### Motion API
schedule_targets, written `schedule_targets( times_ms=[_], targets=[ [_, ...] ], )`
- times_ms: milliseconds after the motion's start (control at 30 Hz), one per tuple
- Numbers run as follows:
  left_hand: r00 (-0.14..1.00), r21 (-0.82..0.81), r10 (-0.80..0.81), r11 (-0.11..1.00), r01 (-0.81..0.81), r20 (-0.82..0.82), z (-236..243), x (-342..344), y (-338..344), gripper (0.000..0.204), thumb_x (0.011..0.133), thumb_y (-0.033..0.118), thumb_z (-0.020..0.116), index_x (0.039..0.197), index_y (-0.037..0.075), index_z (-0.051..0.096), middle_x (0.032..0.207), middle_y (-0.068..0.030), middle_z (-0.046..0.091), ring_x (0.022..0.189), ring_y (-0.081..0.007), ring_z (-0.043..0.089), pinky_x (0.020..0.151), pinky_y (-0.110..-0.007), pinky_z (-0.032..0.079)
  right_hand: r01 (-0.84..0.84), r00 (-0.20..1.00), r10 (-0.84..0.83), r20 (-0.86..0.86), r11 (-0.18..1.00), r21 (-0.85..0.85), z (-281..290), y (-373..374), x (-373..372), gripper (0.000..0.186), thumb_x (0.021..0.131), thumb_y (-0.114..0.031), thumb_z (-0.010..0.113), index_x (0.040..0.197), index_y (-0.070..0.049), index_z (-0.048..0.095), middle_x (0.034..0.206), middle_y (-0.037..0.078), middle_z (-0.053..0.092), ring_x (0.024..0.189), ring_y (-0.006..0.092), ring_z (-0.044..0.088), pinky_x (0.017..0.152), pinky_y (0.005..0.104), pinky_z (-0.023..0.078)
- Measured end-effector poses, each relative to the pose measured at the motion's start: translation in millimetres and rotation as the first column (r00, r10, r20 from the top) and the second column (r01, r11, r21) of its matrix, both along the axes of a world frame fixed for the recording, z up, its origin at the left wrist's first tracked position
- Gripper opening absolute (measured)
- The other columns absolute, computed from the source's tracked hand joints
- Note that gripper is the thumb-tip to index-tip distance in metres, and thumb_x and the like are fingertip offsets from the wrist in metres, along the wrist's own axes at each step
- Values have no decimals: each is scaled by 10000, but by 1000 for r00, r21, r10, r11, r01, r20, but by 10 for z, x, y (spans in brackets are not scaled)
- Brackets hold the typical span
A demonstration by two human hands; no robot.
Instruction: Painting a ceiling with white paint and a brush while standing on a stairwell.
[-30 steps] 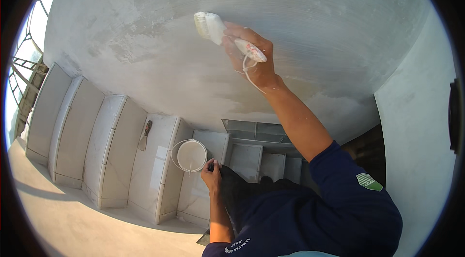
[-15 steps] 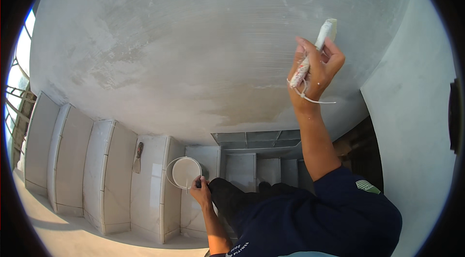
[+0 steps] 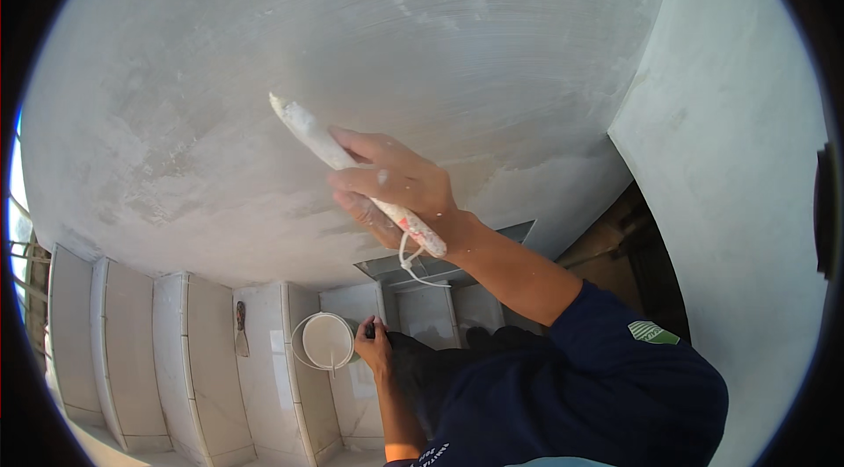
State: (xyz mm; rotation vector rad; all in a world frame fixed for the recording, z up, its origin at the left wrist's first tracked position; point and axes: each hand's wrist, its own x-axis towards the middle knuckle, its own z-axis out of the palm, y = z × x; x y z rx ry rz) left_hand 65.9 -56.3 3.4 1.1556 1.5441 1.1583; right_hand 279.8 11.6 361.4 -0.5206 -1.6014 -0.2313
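Observation:
My right hand (image 3: 404,181) grips a white-coated paint brush (image 3: 303,128) with a cord looped at its handle end. The bristles point up and left, over the mottled grey wall (image 3: 193,71); I cannot tell if they touch it. Low in the middle, my left hand (image 3: 374,342) is closed on a small dark item that I cannot make out, right beside a white bucket (image 3: 323,332) of pale liquid. A scraper (image 3: 241,322) with a dark handle lies on a tiled step just left of the bucket.
Tiled stair treads (image 3: 141,344) run along the wall's foot, continuing down past my legs. A pale side wall (image 3: 730,89) rises on the right, beside a dark opening (image 3: 629,247). Metal bars (image 3: 26,273) show against daylight at the far left.
The brush swung right, then back left and lower, my right hand with it. The view has shifted, placing the stairs lower. My left hand stays near the bucket.

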Motion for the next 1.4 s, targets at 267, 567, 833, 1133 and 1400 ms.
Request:
schedule_targets(
  times_ms=[267, 567, 833, 1133, 1400],
  targets=[
    [998, -34, -60, 998, 58, -34, 51, 216, 63, 280, 918, 160, 659, 1048, -88, 663, 690, -65, 665, 647, -112, 604, 654, -254, 488, 843, 465, -822, -330, 524, -118, -302, -1021, 1875, 228, 990, -148, 585, 1063, 62, 633, 1261, 233, 577, 1118, 313, 618, 917, 407, 558],
    [991, -11, -103, 995, 102, -89, 170, 605, 51, 306, 915, 196, 675, 1061, -72, 668, 724, -98, 689, 648, -125, 623, 642, -252, 493, 202, 979, -196, 56, 970, -133, -835, -97, 176, 180, 791, -44, 691, 959, -12, 633, 1248, 265, 543, 1147, 408, 572, 923, 447, 537],
    [985, 51, -81, 995, 89, -154, 211, 645, -105, 288, 915, 191, 673, 1062, -57, 679, 706, -80, 677, 604, -106, 580, 573, -259, 463, 29, 967, -69, -245, 986, -162, -869, -216, 1319, 211, 837, 25, 730, 1033, -4, 656, 1103, 185, 690, 835, 202, 700, 714, 273, 568],
    [988, -87, -88, 993, 77, -125, -2, 490, -263, 291, 910, 171, 658, 1058, -80, 666, 685, -79, 669, 641, -139, 609, 635, -286, 485, 865, 480, -859, -180, 497, -62, -809, -1622, 2891, 133, 872, 55, 664, 1004, 41, 660, 1162, 231, 632, 995, 312, 667, 842, 353, 568],
    [985, -48, -121, 992, 116, -124, 48, 723, -49, 299, 905, 176, 667, 1071, -73, 676, 716, -96, 680, 660, -131, 610, 655, -282, 493, 469, 875, -484, 11, 841, -270, -1276, -643, 1037, 348, 703, 66, 715, 1040, 5, 651, 1204, 259, 498, 1021, 386, 558, 838, 387, 511]
  ],
)
